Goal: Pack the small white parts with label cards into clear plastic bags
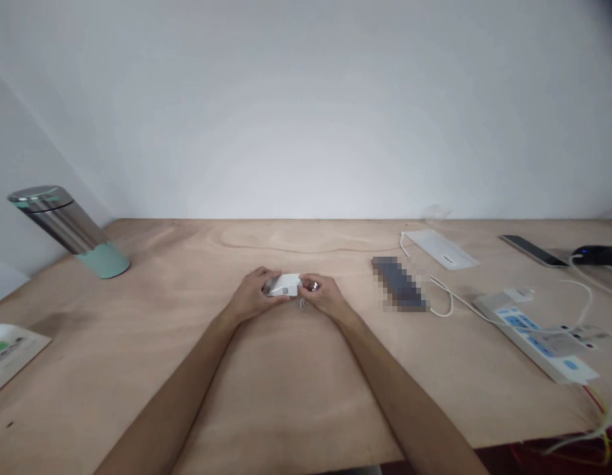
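A small white box (284, 285) with a grey square mark on its front is held low over the middle of the wooden table. My left hand (255, 291) wraps around its left end, thumb along the near side. At the right end, the fingers of my right hand (321, 293) are closed on the edge of the same box. Something small and shiny shows at the right hand's fingers; whether it is a ring I cannot tell. Just below the right fingertips is a thin whitish loop (302, 303), too small to name.
On the wooden table (286, 396), a steel and mint-green tumbler (75, 231) stands at left, near a white printed packet (11, 353). To the right lie a pixelated dark object (401, 285), a white pouch (442, 249), a phone (532, 250), a power strip (538, 336) and loose white cables.
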### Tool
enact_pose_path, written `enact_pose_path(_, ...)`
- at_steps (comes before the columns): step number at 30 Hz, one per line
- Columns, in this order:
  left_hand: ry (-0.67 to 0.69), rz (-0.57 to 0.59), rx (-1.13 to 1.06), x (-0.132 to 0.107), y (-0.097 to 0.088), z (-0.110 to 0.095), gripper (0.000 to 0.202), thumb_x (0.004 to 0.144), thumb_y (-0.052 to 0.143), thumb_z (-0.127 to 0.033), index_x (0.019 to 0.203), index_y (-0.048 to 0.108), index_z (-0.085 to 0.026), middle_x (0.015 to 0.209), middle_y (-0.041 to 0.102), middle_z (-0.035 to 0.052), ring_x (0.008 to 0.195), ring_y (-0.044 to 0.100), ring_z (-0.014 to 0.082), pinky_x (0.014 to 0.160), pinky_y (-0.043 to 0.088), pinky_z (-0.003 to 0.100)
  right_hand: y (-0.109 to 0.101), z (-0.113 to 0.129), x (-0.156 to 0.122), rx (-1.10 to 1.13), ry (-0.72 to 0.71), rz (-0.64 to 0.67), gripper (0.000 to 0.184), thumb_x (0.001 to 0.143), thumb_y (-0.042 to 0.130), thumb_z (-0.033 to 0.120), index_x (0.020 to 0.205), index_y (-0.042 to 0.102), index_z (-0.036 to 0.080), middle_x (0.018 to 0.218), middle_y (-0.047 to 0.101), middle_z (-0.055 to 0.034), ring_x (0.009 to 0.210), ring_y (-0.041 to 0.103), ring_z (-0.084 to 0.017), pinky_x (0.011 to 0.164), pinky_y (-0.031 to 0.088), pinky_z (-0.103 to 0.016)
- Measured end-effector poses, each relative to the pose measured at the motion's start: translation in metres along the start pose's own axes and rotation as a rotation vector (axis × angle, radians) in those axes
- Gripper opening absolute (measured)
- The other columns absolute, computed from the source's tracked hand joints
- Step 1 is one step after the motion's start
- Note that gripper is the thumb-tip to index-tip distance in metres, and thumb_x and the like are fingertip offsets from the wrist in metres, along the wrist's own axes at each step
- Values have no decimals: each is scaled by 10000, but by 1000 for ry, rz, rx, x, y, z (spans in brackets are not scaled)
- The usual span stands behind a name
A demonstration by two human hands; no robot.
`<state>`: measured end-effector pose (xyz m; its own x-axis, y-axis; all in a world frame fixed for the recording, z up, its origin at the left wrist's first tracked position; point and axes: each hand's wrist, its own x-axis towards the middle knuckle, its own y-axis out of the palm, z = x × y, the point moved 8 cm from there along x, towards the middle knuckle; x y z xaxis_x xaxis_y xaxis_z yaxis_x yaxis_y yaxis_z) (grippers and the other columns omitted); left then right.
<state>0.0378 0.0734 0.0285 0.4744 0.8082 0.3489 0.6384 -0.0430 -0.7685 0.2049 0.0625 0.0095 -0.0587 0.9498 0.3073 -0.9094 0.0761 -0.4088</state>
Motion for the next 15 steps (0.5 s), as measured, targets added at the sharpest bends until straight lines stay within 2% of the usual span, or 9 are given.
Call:
enact_pose_path(6, -76, 2, -61, -1, -4, 8, 594, 649, 706, -579, 1109, 641, -208, 979, 591, 56, 817, 577, 180, 724, 500, 303, -8, -4, 2, 18, 43, 28, 280, 732, 618, 359, 912, 725, 173, 654, 615, 1, 561, 500, -112, 507, 367, -207)
enact_pose_path(10, -77, 0, -5, -1, -7, 14, 605, 630, 704, -611, 1085, 654, -214, 966, 596, 61, 849, 573, 203, 767, 488, 330, -17, -8, 2, 91, 87, 46, 301, 765, 606, 377, 967, 720, 185, 766, 668, -29, 642, 551, -131, 558, 411, -216)
enact_pose_path(15, -54, -10, 36, -1, -6, 16, 595, 648, 692, -608, 1092, 644, -216, 980, 598, 68, 922, 560, 226, 836, 461, 356, -15, -5, -1, 94, 103, 139, 372, 743, 651, 409, 1052, 698, 208, 744, 632, -11, 621, 506, -120, 542, 392, -215)
